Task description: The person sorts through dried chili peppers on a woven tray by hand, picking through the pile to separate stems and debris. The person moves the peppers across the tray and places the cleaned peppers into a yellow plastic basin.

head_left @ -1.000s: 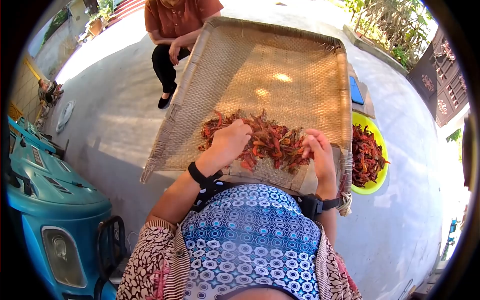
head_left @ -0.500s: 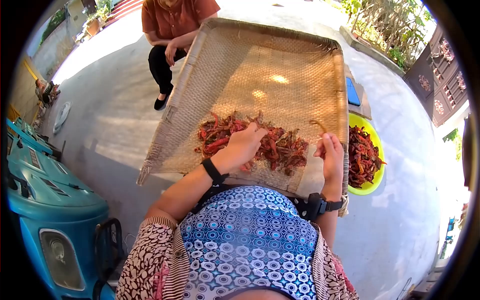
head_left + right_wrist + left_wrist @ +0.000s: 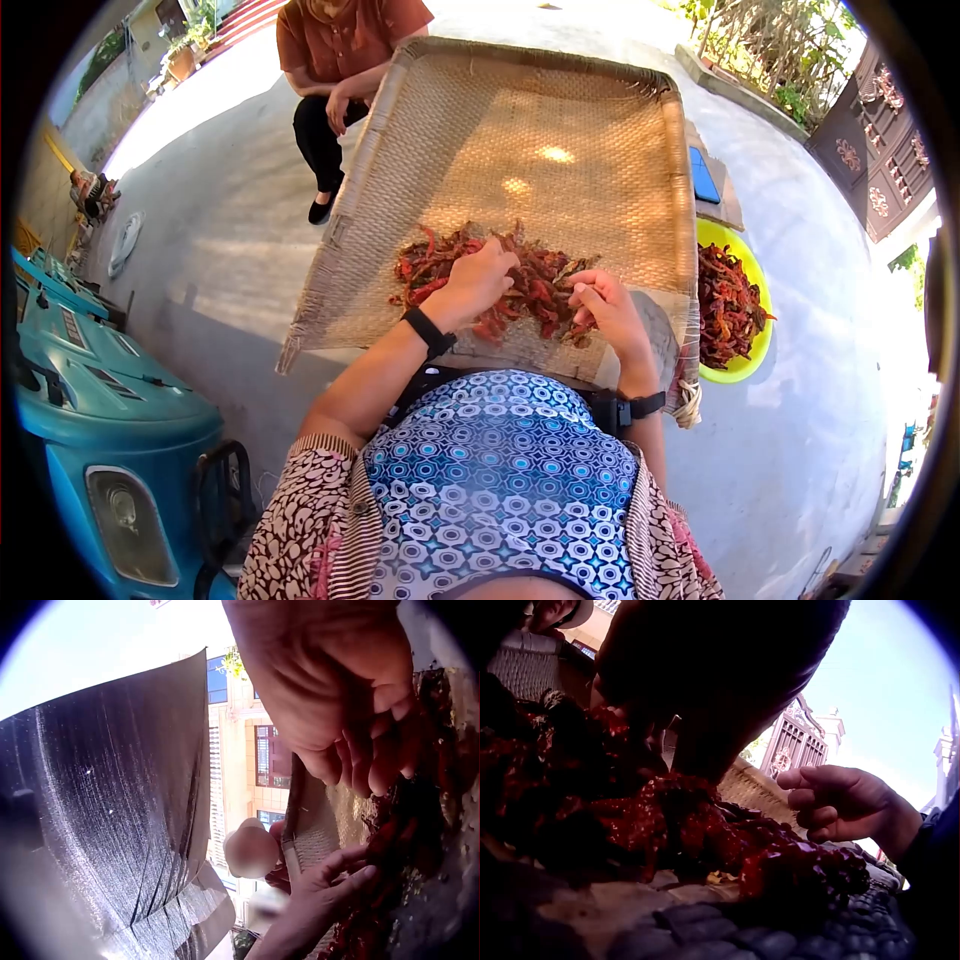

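Note:
Dried red peppers [image 3: 545,290] lie in a pile at the near end of a woven tray [image 3: 590,150]. My left hand [image 3: 474,284] reaches over the pile's middle; in the right wrist view this hand [image 3: 319,900] has thumb and index finger apart, touching peppers. My right hand [image 3: 612,312] is at the pile's right edge. Its fingers [image 3: 817,796] are loosely bent in the left wrist view, with nothing visible in them. In the right wrist view the right hand [image 3: 337,697] hangs close over the peppers, fingertips partly in shadow.
A yellow-green basin [image 3: 738,373] of peppers stands right of the tray, below a blue flat object [image 3: 704,176] on a board. Beyond the tray's left side a person in a rust shirt [image 3: 350,45] sits. A teal vehicle [image 3: 110,410] stands at the left.
Half a second ago my right hand held up a thin yellowish piece at the tray's right; it has moved left to the pile, the piece no longer visible. My left hand shifted slightly left.

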A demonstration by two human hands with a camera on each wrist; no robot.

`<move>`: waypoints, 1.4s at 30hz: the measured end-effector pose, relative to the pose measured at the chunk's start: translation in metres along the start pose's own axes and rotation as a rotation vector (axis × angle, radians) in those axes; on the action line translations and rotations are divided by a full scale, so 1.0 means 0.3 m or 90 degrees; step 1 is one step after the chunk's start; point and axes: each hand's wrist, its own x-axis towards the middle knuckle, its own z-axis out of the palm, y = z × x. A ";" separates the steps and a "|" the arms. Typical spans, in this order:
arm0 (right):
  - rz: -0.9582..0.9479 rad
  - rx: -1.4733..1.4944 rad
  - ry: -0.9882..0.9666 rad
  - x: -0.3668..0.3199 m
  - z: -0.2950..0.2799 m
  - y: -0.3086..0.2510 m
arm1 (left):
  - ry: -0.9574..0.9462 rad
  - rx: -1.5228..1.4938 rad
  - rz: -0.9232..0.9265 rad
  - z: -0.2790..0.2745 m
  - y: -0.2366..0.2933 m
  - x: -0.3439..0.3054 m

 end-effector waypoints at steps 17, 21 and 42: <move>0.008 -0.048 -0.009 -0.002 0.010 0.009 | -0.013 -0.039 0.027 -0.013 0.010 0.024; -0.009 -0.046 0.018 0.002 0.008 0.017 | 0.036 -0.041 -0.002 -0.051 0.049 -0.008; 0.000 -0.233 -0.041 -0.017 0.050 -0.011 | 0.013 -0.713 -0.170 -0.081 0.091 -0.046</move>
